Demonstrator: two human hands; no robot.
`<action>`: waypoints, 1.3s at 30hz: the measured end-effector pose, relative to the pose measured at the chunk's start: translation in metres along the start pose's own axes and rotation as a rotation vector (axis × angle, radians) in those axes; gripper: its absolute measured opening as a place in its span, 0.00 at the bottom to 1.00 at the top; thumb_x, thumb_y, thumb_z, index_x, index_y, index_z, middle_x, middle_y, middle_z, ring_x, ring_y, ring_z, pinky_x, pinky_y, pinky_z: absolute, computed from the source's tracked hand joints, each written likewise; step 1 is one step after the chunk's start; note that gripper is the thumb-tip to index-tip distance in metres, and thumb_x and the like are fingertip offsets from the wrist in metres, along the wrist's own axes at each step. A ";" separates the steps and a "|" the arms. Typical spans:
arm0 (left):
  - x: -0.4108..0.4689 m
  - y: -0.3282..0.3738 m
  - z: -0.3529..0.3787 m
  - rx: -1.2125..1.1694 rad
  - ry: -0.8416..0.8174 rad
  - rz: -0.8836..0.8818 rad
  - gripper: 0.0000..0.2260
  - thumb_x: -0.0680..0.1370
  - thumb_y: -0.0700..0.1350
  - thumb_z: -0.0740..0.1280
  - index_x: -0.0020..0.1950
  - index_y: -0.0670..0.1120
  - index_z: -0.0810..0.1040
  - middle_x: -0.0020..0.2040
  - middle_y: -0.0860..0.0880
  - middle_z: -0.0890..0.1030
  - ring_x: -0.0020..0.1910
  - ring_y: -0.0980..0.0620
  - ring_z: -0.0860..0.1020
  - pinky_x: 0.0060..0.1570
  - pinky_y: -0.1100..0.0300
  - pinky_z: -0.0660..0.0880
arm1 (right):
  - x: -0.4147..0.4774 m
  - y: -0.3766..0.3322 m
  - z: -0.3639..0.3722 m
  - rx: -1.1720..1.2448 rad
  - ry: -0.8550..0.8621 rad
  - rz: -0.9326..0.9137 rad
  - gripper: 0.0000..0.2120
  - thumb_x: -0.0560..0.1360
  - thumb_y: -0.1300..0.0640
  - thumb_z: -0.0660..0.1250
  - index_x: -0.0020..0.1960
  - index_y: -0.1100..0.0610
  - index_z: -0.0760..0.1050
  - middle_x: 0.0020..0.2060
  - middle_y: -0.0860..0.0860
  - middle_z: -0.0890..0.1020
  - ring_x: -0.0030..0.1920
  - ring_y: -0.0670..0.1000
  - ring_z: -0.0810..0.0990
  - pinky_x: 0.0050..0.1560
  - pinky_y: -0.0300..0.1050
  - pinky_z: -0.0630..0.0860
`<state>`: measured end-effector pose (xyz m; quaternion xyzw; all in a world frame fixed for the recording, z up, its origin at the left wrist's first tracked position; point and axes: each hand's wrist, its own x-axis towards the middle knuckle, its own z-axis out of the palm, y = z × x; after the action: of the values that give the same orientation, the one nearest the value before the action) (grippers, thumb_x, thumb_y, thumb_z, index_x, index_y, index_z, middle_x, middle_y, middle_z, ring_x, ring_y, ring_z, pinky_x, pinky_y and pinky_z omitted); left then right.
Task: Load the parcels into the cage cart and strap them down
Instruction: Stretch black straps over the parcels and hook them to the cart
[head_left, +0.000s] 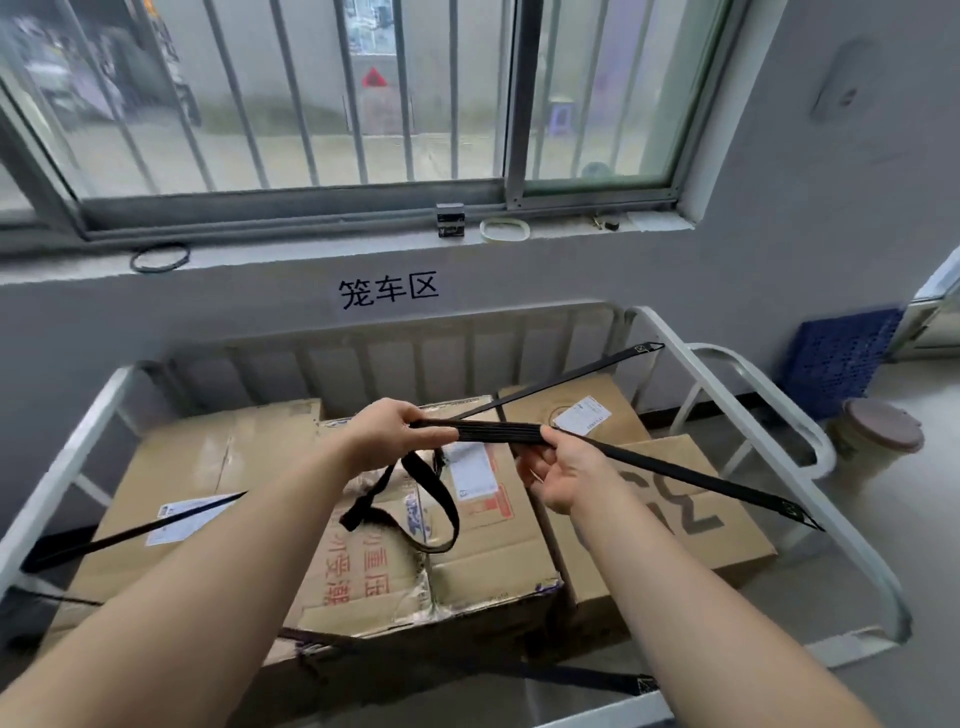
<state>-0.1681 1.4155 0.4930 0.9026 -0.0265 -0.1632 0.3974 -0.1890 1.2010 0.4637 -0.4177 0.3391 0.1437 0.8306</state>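
Observation:
Several cardboard parcels (483, 525) lie packed inside the white metal cage cart (691, 358). Black straps (493, 432) meet above the middle parcel. My left hand (387, 431) grips the bundled straps from the left, and my right hand (563, 470) pinches them from the right. Strap ends run out to the cart's right rail at the far corner (644, 349) and the near right side (789, 512). Another runs off to the left (130, 535). A loose loop of strap (441, 514) hangs below my left hand onto the parcel.
A barred window and its sill (311, 244) stand behind the cart, with a black ring, a small black clip and a white ring on the sill. A blue crate (836, 358) and a lidded tub (878, 436) sit on the floor at the right.

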 end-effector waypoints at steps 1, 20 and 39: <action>-0.003 -0.005 -0.008 -0.023 0.021 -0.005 0.14 0.70 0.60 0.73 0.41 0.49 0.83 0.31 0.55 0.76 0.32 0.55 0.72 0.33 0.62 0.66 | -0.002 0.004 0.011 -0.024 -0.012 0.001 0.09 0.81 0.58 0.59 0.45 0.58 0.74 0.26 0.51 0.83 0.37 0.49 0.81 0.36 0.42 0.72; 0.007 -0.101 -0.117 -0.189 0.340 -0.174 0.12 0.72 0.51 0.75 0.41 0.42 0.82 0.33 0.53 0.78 0.33 0.58 0.73 0.34 0.65 0.66 | 0.050 0.047 0.161 -1.230 -0.551 -0.333 0.17 0.72 0.58 0.73 0.59 0.59 0.77 0.50 0.54 0.83 0.47 0.50 0.81 0.51 0.42 0.76; 0.006 -0.247 -0.297 -0.597 0.399 -0.138 0.16 0.65 0.55 0.75 0.47 0.49 0.83 0.41 0.51 0.80 0.42 0.52 0.73 0.50 0.57 0.70 | 0.084 0.133 0.408 -1.117 -0.819 -0.258 0.07 0.76 0.61 0.68 0.41 0.63 0.75 0.30 0.55 0.71 0.29 0.51 0.70 0.33 0.40 0.71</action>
<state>-0.0891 1.7938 0.4991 0.7605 0.1614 -0.0108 0.6289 -0.0164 1.6013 0.4990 -0.7308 -0.1777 0.3424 0.5631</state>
